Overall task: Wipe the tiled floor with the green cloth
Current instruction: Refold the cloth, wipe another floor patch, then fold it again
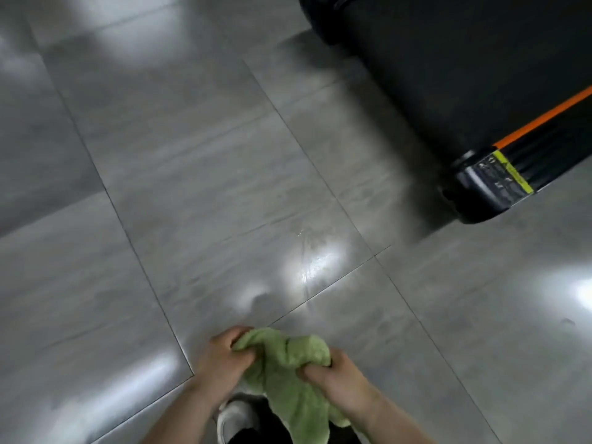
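A fluffy green cloth [285,370] is bunched between both hands at the bottom centre of the head view, held above the floor, with its tail hanging down. My left hand [224,357] grips its left end. My right hand [336,378] grips its right side. The grey tiled floor [192,174] is glossy, with dark grout lines and light reflections. A wet, streaky patch [310,261] glistens on the tile just ahead of the hands.
A black treadmill [464,75] with an orange stripe and a yellow label lies at the upper right, its end corner [487,187] resting on the floor. A white shoe [234,418] and dark trouser leg show below the cloth.
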Demonstrator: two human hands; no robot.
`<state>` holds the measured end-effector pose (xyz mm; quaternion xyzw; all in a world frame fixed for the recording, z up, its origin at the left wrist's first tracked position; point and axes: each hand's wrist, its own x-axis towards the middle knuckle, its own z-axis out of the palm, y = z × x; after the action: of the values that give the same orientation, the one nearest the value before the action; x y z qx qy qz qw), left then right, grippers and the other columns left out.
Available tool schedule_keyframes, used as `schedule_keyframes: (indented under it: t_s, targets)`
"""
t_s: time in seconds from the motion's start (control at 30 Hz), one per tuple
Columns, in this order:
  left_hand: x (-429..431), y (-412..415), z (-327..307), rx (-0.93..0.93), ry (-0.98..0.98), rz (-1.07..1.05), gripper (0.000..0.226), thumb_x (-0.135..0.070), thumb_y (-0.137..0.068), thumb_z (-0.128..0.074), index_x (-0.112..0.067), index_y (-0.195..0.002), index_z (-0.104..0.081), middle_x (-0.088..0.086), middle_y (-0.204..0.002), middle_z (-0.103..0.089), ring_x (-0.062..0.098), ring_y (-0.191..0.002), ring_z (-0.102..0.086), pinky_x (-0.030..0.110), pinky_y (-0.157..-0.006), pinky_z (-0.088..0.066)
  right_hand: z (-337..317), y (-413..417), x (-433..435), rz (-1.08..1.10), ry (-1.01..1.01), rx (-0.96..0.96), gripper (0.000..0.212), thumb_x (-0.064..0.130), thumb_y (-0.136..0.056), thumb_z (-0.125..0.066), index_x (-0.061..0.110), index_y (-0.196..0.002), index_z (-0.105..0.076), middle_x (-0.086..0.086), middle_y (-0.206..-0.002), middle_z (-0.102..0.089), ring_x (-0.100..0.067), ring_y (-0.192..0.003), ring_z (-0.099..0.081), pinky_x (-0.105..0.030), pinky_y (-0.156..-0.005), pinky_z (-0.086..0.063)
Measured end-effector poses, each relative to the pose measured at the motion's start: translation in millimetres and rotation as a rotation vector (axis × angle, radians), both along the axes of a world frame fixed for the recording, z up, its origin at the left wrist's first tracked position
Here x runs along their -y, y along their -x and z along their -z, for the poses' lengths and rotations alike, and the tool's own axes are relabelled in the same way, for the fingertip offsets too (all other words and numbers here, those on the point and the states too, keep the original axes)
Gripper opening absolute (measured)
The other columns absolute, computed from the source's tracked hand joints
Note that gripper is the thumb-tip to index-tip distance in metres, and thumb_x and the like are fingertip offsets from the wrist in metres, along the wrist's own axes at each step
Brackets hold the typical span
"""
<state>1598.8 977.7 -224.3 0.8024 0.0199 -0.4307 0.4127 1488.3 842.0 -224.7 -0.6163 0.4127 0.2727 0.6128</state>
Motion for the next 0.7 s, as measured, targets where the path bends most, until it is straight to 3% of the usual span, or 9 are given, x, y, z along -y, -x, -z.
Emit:
schedule_keyframes:
  t_s: [0.1, 0.17, 0.27, 0.37, 0.43, 0.5, 0.57, 0.63, 0.7]
  targets:
    - [-11.8, -6.9, 72.0, -0.002, 0.017, -0.002, 0.03, 0.0, -0.077, -0.066, -0.028, -0.071, -0.057, -0.016, -0.069, -0.061, -0.004, -0.063, -0.062, -0.003, -0.052, -0.041, 61.2, -10.7, 10.6, 0.197, -0.032, -0.01, 0.012, 0.024, -0.058, -0.06, 0.016, -0.059, -0.069, 0.004, -0.062, -0.068, -0.015, -0.068, -0.064, -0.029, -0.07, -0.053]
    - [-15.3, -18.8, 120.2, 0.023, -0.015, -0.016, 0.007, -0.013, -0.083, -0.063, -0.019, -0.086, -0.06, -0.008, -0.079, -0.066, 0.012, -0.084, -0.061, 0.004, -0.062, -0.043, 97.0, -17.1, 26.1, 0.343, 0.124, 0.033, 0.019, 0.01, -0.073, -0.064, 0.011, -0.054, -0.066, 0.004, -0.053, -0.066, -0.015, -0.063, -0.063, -0.025, -0.059, -0.052]
    - [-13.8, -50.6, 198.3, 0.22, -0.158, 0.067, 0.033, -0.025, -0.088, -0.054, -0.008, -0.116, -0.057, 0.01, -0.121, -0.061, 0.026, -0.111, -0.057, 0.026, -0.089, -0.041, 147.5, -33.7, 59.4, 0.324, 0.486, 0.174, 0.028, 0.004, -0.078, -0.06, 0.026, -0.061, -0.055, 0.008, -0.045, -0.06, -0.013, -0.059, -0.059, -0.017, -0.05, -0.045]
    - [-0.3, -78.6, 265.2, 0.407, -0.269, 0.127, 0.044, -0.03, -0.089, -0.047, -0.007, -0.127, -0.049, 0.013, -0.14, -0.045, 0.032, -0.126, -0.046, 0.035, -0.105, -0.033, 205.6, -59.4, 80.1, -0.2, 0.942, 0.282, 0.007, 0.028, -0.071, -0.056, 0.034, -0.074, -0.057, 0.013, -0.069, -0.06, -0.024, -0.074, -0.054, -0.026, -0.062, -0.04]
    - [9.7, -92.3, 302.9, 0.53, -0.366, 0.185, 0.062, -0.043, -0.079, -0.037, -0.012, -0.133, -0.042, 0.014, -0.146, -0.036, 0.034, -0.133, -0.036, 0.041, -0.112, -0.025, 256.3, -69.8, 88.4, -0.687, 1.239, 0.343, 0.033, 0.053, -0.061, -0.046, 0.034, -0.075, -0.069, 0.005, -0.097, -0.063, -0.028, -0.09, -0.05, -0.037, -0.078, -0.043]
    - [14.4, -104.5, 330.9, 0.635, -0.442, 0.195, 0.066, -0.048, -0.08, -0.033, -0.017, -0.138, -0.033, 0.011, -0.152, -0.025, 0.031, -0.14, -0.024, 0.04, -0.116, -0.012, 303.7, -73.6, 100.6, -1.004, 1.259, 0.357, 0.049, 0.066, -0.058, -0.039, 0.036, -0.08, -0.072, 0.0, -0.126, -0.046, -0.031, -0.116, -0.038, -0.044, -0.104, -0.02]
    - [7.6, -112.1, 350.0, 0.689, -0.463, 0.175, 0.077, -0.06, -0.073, -0.023, -0.019, -0.139, -0.031, 0.01, -0.153, -0.02, 0.027, -0.143, -0.016, 0.031, -0.116, 0.005, 328.8, -69.1, 121.1, -1.085, 1.249, 0.346, 0.061, 0.067, -0.059, -0.04, 0.038, -0.108, -0.062, -0.002, -0.149, -0.023, -0.029, -0.139, -0.014, -0.044, -0.108, -0.004]
    - [0.5, -115.5, 358.5, 0.735, -0.489, 0.213, 0.086, -0.07, -0.073, -0.01, -0.018, -0.136, -0.038, 0.014, -0.149, -0.031, 0.028, -0.14, -0.022, 0.016, -0.109, 0.019, 344.7, -64.6, 139.1, -1.029, 1.252, 0.374, 0.083, 0.07, -0.06, -0.04, 0.041, -0.137, -0.03, 0.001, -0.157, 0.008, -0.021, -0.144, 0.011, -0.045, -0.109, 0.0]
    - [-2.3, -113.4, 363.7, 0.691, -0.479, 0.289, 0.084, -0.067, -0.083, -0.004, -0.013, -0.13, -0.046, 0.02, -0.137, -0.048, 0.026, -0.132, -0.029, 0.015, -0.109, 0.016, 359.2, -68.4, 149.5, -1.023, 1.218, 0.431, 0.091, 0.068, -0.062, -0.041, 0.041, -0.143, -0.008, 0.002, -0.155, 0.016, -0.018, -0.143, 0.015, -0.044, -0.111, 0.002]
